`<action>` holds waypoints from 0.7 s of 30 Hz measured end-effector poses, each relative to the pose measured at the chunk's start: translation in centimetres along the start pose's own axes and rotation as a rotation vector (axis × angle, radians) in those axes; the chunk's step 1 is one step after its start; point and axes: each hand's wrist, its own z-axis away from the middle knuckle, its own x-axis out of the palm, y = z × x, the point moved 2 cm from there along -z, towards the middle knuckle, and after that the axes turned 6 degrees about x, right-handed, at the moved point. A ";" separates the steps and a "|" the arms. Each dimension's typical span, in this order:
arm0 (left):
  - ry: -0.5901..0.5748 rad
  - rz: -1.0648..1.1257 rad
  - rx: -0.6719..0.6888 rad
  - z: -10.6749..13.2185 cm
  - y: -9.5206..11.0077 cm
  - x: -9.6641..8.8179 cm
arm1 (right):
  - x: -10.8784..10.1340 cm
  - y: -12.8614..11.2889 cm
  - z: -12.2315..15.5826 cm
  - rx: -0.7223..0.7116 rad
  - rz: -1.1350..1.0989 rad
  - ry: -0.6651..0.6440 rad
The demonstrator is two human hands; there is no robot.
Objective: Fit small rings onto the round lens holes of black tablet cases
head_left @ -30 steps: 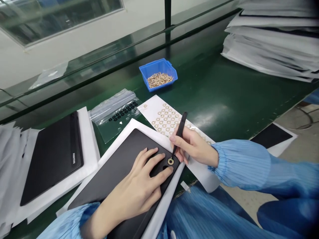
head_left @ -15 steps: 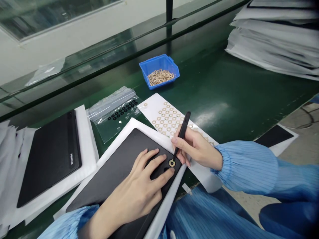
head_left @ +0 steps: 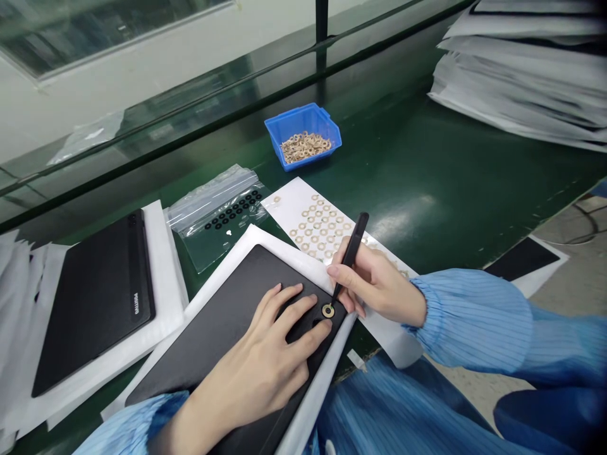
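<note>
My left hand (head_left: 265,354) lies flat with fingers apart on a black tablet back cover (head_left: 213,303), its fingertips close to the corner openings. Black tweezers (head_left: 353,246) are pinched between the thumb and fingers of my right hand (head_left: 367,278). Their tip touches the tab of a gold-coloured ring (head_left: 328,311) set around a round opening in the cover's corner. Beneath the cover is a white foam sheet (head_left: 256,234). A white sheet (head_left: 291,196) with rows of similar rings lies partly under my right hand.
A blue bin (head_left: 303,117) of loose rings stands behind. A clear zip bag (head_left: 208,243) with black rings lies left of the ring sheet. Another black cover (head_left: 95,303) rests on foam sheets at the left. Stacked wrapped sheets (head_left: 521,88) fill the back right.
The tweezers and my right hand have shifted very slightly to the right, the tip staying at the ring. My left hand has stayed in place.
</note>
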 end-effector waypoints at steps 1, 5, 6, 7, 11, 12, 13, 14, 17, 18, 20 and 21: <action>0.001 0.000 -0.001 0.0 0.0 0.0 | 0.0 0.0 0.1 -0.017 0.018 0.008; 0.008 -0.004 -0.008 0.0 0.0 0.0 | -0.1 -0.5 0.4 -0.190 0.140 0.044; 0.009 -0.006 -0.009 0.0 0.0 0.0 | -0.1 -0.7 0.5 -0.255 0.172 0.049; 0.010 -0.008 -0.011 0.0 0.0 0.0 | -0.1 -0.8 0.6 -0.322 0.196 0.054; 0.005 -0.009 -0.016 -0.1 0.0 0.1 | 0.0 -1.0 0.8 -0.425 0.215 0.047; 0.002 -0.010 -0.018 -0.1 0.1 0.1 | 0.0 -0.9 0.7 -0.405 0.206 0.041; 0.000 -0.013 -0.021 -0.1 0.1 0.1 | 0.0 -0.8 0.7 -0.376 0.195 0.036; -0.003 -0.015 -0.024 -0.1 0.1 0.1 | 0.0 -0.7 0.7 -0.349 0.185 0.033; -0.011 -0.019 -0.031 -0.1 0.1 0.1 | 0.0 -0.6 0.6 -0.322 0.174 0.034; -0.012 -0.021 -0.034 -0.1 0.1 0.1 | 0.0 -0.6 0.7 -0.324 0.179 0.037; -0.011 -0.026 -0.035 -0.2 0.1 0.0 | 0.0 -0.6 0.7 -0.331 0.196 0.044; -0.011 -0.031 -0.036 -0.3 0.1 0.0 | 0.0 -0.6 0.7 -0.334 0.202 0.048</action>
